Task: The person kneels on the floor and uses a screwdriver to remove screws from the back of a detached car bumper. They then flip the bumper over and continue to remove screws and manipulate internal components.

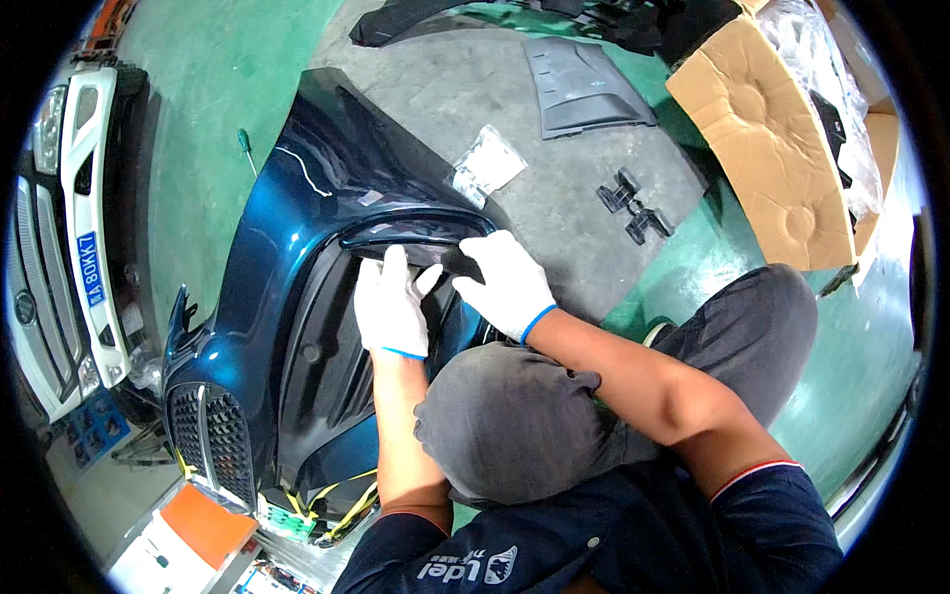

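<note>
Both hands wear white gloves at the arched opening of a glossy dark-blue car body panel (247, 277). A curved dark trim piece (396, 236) lies along the opening's upper edge. My left hand (394, 307) touches the underside of this trim with fingertips extended and thumb apart. My right hand (505, 282) grips the right end of the trim with curled fingers; the exact contact is partly hidden. Below my hands, a black plastic liner (322, 351) shows inside the panel. A thin white strip (307, 168) and a clear bag of small parts (490, 163) are nearby.
A grey mat (594, 267) holds a grey plastic panel (584, 89) and black small parts (633, 208). An opened cardboard box (762, 139) stands right, black parts (633, 25) behind. A white vehicle front (79, 238) is left, with a screwdriver (244, 148) nearby. My bent knee (510, 421) is below my hands.
</note>
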A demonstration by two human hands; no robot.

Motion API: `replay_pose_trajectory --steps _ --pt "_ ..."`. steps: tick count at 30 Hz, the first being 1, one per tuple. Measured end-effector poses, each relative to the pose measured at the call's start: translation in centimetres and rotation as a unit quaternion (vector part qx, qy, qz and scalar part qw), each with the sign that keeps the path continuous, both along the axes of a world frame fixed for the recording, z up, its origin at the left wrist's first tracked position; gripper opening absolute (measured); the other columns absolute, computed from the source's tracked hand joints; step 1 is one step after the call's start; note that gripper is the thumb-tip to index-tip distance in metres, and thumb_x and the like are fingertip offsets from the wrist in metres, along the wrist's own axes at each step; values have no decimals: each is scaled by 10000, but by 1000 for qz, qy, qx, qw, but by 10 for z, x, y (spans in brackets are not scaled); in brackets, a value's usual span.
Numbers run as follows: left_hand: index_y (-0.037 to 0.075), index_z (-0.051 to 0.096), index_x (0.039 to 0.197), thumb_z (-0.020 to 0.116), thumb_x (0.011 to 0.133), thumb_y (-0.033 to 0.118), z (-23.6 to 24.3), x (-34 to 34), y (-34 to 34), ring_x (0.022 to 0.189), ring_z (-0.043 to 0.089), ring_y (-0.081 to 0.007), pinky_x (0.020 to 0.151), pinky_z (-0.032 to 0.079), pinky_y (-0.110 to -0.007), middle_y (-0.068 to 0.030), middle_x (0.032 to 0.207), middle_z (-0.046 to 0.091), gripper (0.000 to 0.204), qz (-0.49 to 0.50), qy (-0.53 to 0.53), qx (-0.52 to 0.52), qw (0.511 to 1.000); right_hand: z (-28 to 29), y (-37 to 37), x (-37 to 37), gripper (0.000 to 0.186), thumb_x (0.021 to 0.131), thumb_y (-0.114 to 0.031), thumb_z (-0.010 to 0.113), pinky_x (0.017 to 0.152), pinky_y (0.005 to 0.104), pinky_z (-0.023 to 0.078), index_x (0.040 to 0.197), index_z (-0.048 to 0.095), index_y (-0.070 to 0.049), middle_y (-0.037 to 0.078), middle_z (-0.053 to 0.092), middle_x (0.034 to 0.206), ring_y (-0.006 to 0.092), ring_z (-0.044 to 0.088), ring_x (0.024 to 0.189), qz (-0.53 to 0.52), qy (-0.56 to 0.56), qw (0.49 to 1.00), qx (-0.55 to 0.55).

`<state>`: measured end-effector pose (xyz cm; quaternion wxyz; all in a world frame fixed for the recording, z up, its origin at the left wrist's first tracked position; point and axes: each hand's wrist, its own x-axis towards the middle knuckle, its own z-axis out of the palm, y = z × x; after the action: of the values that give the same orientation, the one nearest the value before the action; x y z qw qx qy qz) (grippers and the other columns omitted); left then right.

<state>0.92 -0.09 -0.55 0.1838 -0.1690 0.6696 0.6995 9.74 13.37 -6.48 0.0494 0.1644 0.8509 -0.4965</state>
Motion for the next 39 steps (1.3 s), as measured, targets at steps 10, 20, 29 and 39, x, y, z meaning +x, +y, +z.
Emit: replay_pose_trajectory --steps 10,20,29,39 --pt "72 549 1420 621 1062 184 -8 -2 1 1053 698 -249 785 633 -393 -104 1238 673 382 25 5 26 999 17 -3 1 495 947 -387 724 934 506 553 1317 601 -83 230 642 1192 414 665 1122 -31 -71 997 -9" --pt "62 640 1197 673 1040 239 -9 -7 8 930 705 -235 746 631 -436 -115 1060 701 239 49 14 -35 998 13 -9 4 546 979 -408 691 946 530 554 1392 553 -79 264 634 1229 458 668 1136 -65 -110 990 -54" --pt "55 572 1307 603 1081 261 -13 -5 12 942 714 -236 701 631 -352 -116 1148 680 307 4 1 -48 999 4 -16 4 580 936 -421 757 993 456 536 1350 629 -35 241 683 1197 394 673 1134 -126 -91 981 -120" --pt "86 569 1336 626 1072 278 -8 -4 7 991 705 -240 742 632 -401 -105 1171 680 331 13 -24 -40 999 -4 -13 -22 660 862 -512 812 980 465 547 1190 648 36 250 722 1195 403 690 1155 -167 -198 944 -203"
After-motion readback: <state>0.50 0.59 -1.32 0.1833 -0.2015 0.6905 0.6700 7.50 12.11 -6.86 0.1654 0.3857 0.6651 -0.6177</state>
